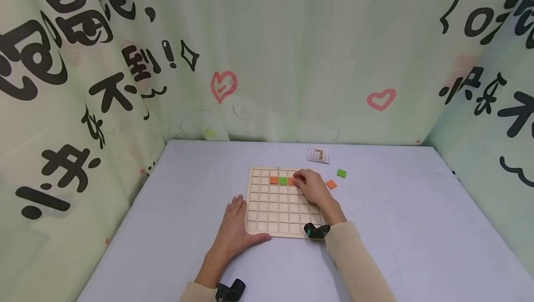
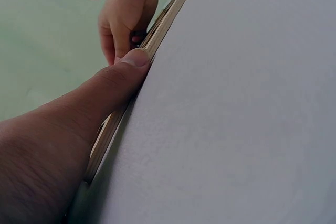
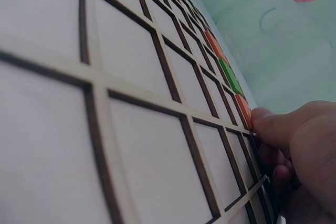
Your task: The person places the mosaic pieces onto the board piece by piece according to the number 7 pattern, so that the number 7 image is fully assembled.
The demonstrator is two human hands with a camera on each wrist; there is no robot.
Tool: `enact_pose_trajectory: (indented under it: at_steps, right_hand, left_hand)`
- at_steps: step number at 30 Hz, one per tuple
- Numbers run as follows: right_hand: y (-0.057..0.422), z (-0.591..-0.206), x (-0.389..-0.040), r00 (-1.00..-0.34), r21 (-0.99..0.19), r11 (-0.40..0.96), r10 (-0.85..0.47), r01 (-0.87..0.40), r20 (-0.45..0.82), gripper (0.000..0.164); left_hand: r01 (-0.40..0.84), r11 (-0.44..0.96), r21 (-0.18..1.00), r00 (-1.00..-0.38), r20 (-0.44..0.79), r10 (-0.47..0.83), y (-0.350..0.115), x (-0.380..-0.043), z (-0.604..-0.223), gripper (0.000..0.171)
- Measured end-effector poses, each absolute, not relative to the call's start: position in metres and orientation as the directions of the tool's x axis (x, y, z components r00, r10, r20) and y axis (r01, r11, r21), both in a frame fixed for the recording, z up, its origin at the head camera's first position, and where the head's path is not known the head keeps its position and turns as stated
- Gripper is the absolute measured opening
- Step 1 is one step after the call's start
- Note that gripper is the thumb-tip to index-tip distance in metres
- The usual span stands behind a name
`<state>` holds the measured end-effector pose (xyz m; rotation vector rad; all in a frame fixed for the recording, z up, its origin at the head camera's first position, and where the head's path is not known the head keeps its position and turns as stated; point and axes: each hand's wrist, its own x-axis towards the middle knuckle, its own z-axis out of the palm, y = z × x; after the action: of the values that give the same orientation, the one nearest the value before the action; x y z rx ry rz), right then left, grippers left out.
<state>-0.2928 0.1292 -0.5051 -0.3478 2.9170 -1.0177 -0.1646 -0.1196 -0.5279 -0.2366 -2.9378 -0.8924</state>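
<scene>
A wooden grid board (image 1: 263, 207) lies on the table. In one of its far rows sit an orange tile (image 1: 273, 180), a green tile (image 1: 283, 181) and a second orange tile (image 1: 290, 181). My right hand (image 1: 313, 188) reaches over the board's right side, its curled fingers pinching at that second orange tile; in the right wrist view the thumb (image 3: 268, 124) meets the tile's edge. Fingers straight, my left hand (image 1: 234, 228) braces the board's left side, with the thumb (image 2: 135, 59) along its front edge.
Right of the board lie a loose orange tile (image 1: 331, 184) and a loose green tile (image 1: 341, 173). Behind it is a small pattern card (image 1: 318, 154) with a printed grid. Printed curtains (image 1: 292, 61) stand around the white table (image 1: 400, 218).
</scene>
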Motion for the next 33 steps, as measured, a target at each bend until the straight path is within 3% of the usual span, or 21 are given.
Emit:
enact_pose_trajectory:
  at_steps: [33]
  right_hand:
    - [0.137,-0.496,-0.282,-0.959,-0.644,0.726,-0.279,-0.239,0.042,0.035]
  left_hand:
    - [0.164,0.817,0.554,-0.986,0.105,0.127,-0.122,-0.166,-0.528,0.123]
